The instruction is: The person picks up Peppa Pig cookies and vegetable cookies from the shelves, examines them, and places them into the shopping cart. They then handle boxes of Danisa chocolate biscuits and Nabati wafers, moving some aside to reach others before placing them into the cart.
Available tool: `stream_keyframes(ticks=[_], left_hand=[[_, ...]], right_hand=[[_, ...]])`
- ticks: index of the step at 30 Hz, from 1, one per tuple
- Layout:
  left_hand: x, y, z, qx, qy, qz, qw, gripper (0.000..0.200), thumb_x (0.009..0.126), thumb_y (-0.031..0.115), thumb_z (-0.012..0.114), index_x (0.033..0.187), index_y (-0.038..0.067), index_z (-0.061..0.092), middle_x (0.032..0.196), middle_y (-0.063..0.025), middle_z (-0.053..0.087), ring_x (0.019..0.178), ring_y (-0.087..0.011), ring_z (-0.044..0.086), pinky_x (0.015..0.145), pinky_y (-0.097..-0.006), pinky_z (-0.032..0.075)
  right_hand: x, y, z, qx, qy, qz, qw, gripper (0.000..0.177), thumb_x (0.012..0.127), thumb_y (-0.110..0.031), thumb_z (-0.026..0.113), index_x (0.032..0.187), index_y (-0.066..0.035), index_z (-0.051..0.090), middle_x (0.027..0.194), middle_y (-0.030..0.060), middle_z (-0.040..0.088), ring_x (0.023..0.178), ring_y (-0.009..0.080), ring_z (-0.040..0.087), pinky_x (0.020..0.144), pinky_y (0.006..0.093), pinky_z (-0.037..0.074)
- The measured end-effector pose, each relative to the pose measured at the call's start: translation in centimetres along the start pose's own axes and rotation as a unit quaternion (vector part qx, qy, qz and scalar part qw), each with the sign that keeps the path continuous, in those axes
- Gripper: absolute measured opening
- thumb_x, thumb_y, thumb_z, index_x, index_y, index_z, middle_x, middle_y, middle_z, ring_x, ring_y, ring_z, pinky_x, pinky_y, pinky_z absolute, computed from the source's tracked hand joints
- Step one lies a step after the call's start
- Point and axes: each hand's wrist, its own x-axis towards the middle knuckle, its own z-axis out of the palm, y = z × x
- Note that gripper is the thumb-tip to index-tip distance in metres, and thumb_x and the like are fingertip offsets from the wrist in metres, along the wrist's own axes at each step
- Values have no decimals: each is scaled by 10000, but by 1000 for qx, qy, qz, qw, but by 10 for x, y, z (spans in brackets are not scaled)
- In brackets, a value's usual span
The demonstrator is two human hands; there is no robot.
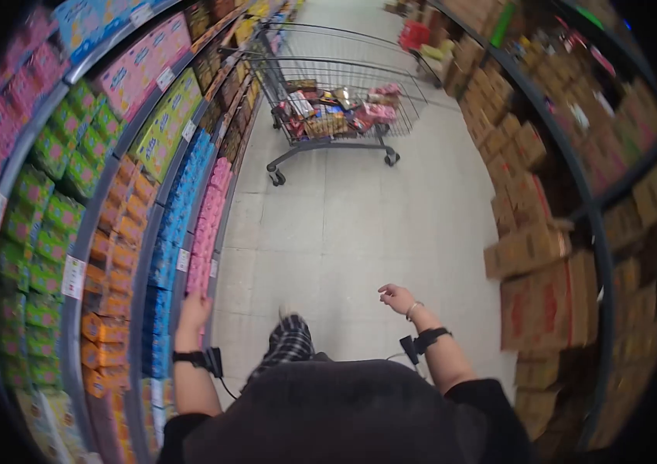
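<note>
My left hand (195,311) reaches down at the lower left shelf, its fingers stretched forward against the near end of a row of pink packs (214,203). Beside that row, blue packs (174,243) fill the neighbouring shelf. Over the bare floor, my right hand (397,299) hangs in the air with loosely bent fingers apart and nothing in them. A bracelet circles the right wrist, and a black strap with a small device sits on each forearm.
A wire shopping cart (336,133) holding several packages stands ahead across the aisle. Orange packs (116,267) and green packs (54,209) line the left shelves. Cardboard boxes (549,301) are stacked along the right racks, some jutting toward the tiled floor (359,224).
</note>
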Motion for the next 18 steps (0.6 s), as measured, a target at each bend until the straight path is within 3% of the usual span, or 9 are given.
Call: stream_keyframes(ticks=[4, 8, 11, 15, 18], left_hand=[[130, 62, 24, -92, 57, 51, 993, 229, 747, 130, 556, 925, -13, 536, 764, -193, 573, 705, -312, 572, 625, -393, 441], [280, 131, 32, -47, 5, 72, 996, 253, 747, 116, 557, 968, -5, 541, 786, -186, 583, 742, -299, 576, 662, -368, 450], [395, 214, 33, -59, 21, 130, 989, 268, 754, 110, 556, 1003, 12, 539, 799, -174, 589, 739, -281, 582, 657, -345, 457], [520, 352, 39, -115, -26, 198, 973, 286, 764, 117, 557, 1031, 16, 533, 819, -145, 593, 733, -240, 588, 655, -320, 461], [611, 430, 63, -73, -19, 277, 958, 282, 773, 119, 554, 1035, 16, 528, 827, -129, 586, 744, -214, 588, 664, -302, 461]], right_hand=[[76, 25, -76, 74, 14, 39, 996, 291, 783, -170, 518, 1043, -43, 553, 846, 87, 624, 768, 158, 588, 705, 284, 464], [144, 62, -163, 78, 37, 107, 991, 285, 774, -170, 526, 1033, -58, 565, 797, 78, 623, 713, 144, 580, 670, 272, 466], [180, 65, -245, 89, 87, 113, 986, 289, 778, -175, 522, 1037, -50, 559, 802, 78, 619, 720, 140, 576, 667, 267, 461], [211, 63, -348, 168, 173, 113, 964, 292, 793, -184, 509, 1056, -62, 548, 836, 56, 615, 719, 127, 571, 648, 267, 448], [247, 76, -427, 265, 162, 143, 940, 293, 810, -200, 500, 1076, -81, 532, 869, 40, 609, 737, 111, 566, 633, 257, 434]])
